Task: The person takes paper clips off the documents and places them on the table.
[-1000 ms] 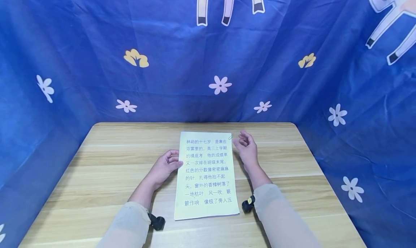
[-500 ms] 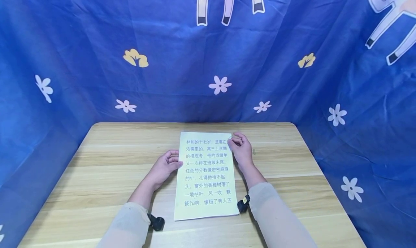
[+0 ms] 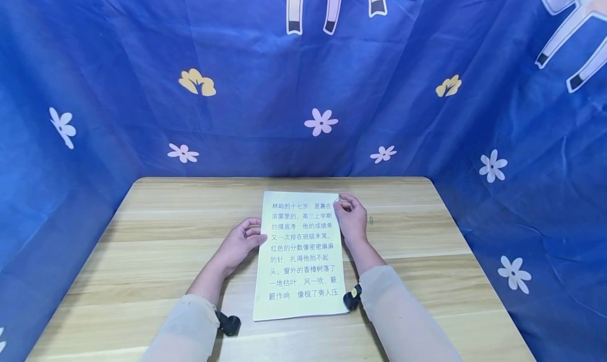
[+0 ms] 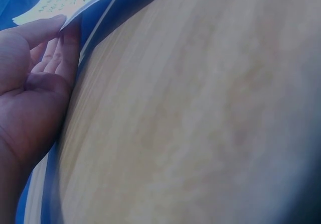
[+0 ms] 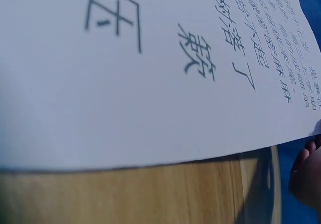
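A thin stack of printed paper [image 3: 303,306], its top sheet covered in large Chinese characters, is at the middle of the table in the head view. My left hand [image 3: 240,247] pinches its left edge, thumb on top and fingers beneath, as the left wrist view shows from the side. My right hand [image 3: 352,219] pinches the top right corner, thumb over the sheet. A small paper clip [image 3: 337,199] shows at that corner, partly covered by the right fingers. In the right wrist view the sheet [image 5: 150,118] fills most of the picture, and only part of the right hand [image 5: 307,176] appears.
A second paper clip [image 3: 371,220] lies on the wooden table [image 3: 166,235] just right of my right hand. Blue patterned cloth [image 3: 256,98] hangs behind the table and along both sides. Black wrist cameras sit by both sleeves, the right one [image 3: 351,299] overlapping the paper's lower right corner.
My right hand has moved left from beside the paper onto its top right corner. The loose paper clip, earlier hidden behind that hand, now shows. My left hand stays in place.
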{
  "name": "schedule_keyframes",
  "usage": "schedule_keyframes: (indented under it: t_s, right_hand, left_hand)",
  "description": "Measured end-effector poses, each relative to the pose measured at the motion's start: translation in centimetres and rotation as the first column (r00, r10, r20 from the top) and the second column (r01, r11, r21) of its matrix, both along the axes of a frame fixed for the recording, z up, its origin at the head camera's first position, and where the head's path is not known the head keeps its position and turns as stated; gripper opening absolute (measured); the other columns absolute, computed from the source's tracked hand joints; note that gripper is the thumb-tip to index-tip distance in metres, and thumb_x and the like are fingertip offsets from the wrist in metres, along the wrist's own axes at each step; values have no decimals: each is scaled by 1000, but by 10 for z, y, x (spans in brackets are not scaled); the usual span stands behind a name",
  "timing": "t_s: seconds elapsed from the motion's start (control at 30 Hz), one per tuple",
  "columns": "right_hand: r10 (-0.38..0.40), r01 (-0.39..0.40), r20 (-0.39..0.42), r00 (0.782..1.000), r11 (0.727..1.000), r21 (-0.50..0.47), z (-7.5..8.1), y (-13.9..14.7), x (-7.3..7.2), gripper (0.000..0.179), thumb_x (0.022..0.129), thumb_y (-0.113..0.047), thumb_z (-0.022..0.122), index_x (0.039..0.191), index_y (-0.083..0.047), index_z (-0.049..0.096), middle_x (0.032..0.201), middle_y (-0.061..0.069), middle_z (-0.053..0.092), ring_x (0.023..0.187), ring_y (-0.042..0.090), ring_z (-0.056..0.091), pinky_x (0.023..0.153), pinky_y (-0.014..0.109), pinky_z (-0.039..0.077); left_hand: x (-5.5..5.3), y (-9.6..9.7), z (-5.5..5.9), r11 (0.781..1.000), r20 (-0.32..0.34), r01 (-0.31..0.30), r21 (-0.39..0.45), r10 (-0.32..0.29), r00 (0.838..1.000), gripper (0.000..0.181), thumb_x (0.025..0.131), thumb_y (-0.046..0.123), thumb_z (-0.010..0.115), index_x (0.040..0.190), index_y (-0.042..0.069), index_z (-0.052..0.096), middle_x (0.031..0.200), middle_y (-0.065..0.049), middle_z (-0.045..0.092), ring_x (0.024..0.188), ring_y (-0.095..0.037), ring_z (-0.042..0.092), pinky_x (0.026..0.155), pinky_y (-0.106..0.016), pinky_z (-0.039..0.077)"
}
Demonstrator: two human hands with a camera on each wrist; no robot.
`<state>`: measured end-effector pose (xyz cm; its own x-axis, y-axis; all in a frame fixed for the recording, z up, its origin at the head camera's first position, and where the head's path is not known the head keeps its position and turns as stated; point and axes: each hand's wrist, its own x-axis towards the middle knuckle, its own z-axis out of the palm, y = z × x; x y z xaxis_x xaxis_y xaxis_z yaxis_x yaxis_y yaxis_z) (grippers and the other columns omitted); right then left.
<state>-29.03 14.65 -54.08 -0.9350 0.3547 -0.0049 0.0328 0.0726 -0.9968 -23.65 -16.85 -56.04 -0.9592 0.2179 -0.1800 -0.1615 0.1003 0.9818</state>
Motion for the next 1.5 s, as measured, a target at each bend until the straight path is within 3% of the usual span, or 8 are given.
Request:
schedule_keyframes:
  t_s: [0.43, 0.67, 1.0, 1.2, 1.5]
  right_hand:
    - [12, -13, 21, 1000, 999, 39, 5, 4, 2, 32, 96, -11, 77, 128, -8, 78, 100, -3, 76, 96, 8, 68, 84, 12, 57]
    - [40, -38, -13, 999, 991, 130, 5, 12, 0, 30, 96, -9, 77, 126, -8, 79, 110, 8, 80, 100, 13, 69, 83, 12, 57]
    - [92, -81, -36, 995, 969, 232, 9, 23, 1, 31, 96, -8, 76, 127, -7, 78, 114, 15, 80, 94, 13, 73, 77, 12, 59]
    - [128, -115, -32, 991, 958, 264, 10, 42, -2, 33, 96, -7, 77, 129, -5, 77, 114, 16, 78, 89, 9, 69, 75, 11, 57]
    - [123, -118, -8, 992, 963, 242, 9, 90, -3, 36, 97, -7, 77, 133, 0, 74, 114, 15, 77, 87, 0, 67, 76, 10, 59]
  left_hand:
    - [1, 1, 3, 1000, 9, -6, -7, 6, 1000, 47, 103, 5, 68, 147, 0, 51, 130, -16, 73, 106, -8, 73, 95, -17, 59]
    - [1, 2, 3, 1000, 21, -11, -8, 11, 1000, 48, 103, 5, 68, 147, 0, 51, 127, -10, 74, 105, -8, 73, 94, -17, 60]
    - [0, 1, 2, 1000, 8, -12, -19, 12, 1000, 47, 103, 5, 68, 147, 1, 52, 128, -12, 73, 106, -7, 73, 95, -17, 60]
    - [0, 1, 0, 1000, -4, -9, -15, 9, 1000, 46, 103, 6, 68, 146, 1, 52, 129, -14, 73, 105, -8, 73, 95, -17, 59]
    - [2, 0, -2, 1000, 4, -22, -16, 22, 1000, 46, 103, 4, 68, 147, 2, 53, 129, -13, 73, 107, -9, 74, 96, -18, 60]
